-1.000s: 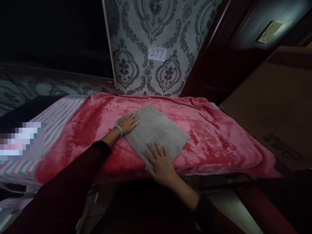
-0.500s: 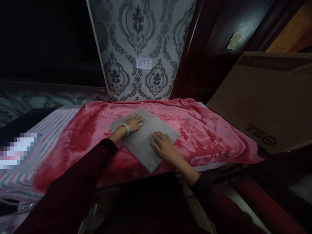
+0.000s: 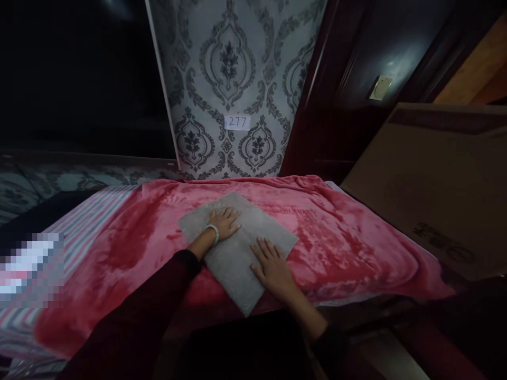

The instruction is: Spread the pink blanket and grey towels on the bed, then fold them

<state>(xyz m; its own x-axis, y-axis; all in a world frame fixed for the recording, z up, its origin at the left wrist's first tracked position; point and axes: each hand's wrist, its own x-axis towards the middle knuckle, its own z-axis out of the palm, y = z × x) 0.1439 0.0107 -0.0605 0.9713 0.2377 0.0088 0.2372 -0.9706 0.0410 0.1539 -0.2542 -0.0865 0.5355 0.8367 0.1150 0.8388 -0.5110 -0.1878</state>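
Observation:
A grey square cloth [image 3: 240, 258] lies flat, one corner towards me, on a red and pink plush blanket [image 3: 336, 243]. My left hand [image 3: 224, 222], with a light bracelet at the wrist, rests palm down on the cloth's left part, fingers spread. On the right part of the cloth lies my right hand [image 3: 273, 268], also palm down with its fingers apart. Neither hand grips anything. The cloth's near corner reaches the blanket's front edge.
A striped cloth [image 3: 85, 232] shows left of the blanket. Behind stand a patterned wall with a paper label [image 3: 237, 122] marked 277 and a dark screen [image 3: 79, 79]. A large cardboard box [image 3: 439, 174] leans at the right.
The view has tilted upward, so everything sits lower in the picture. Both hands stay flat on the grey cloth; the left hand's fingers are spread a little wider.

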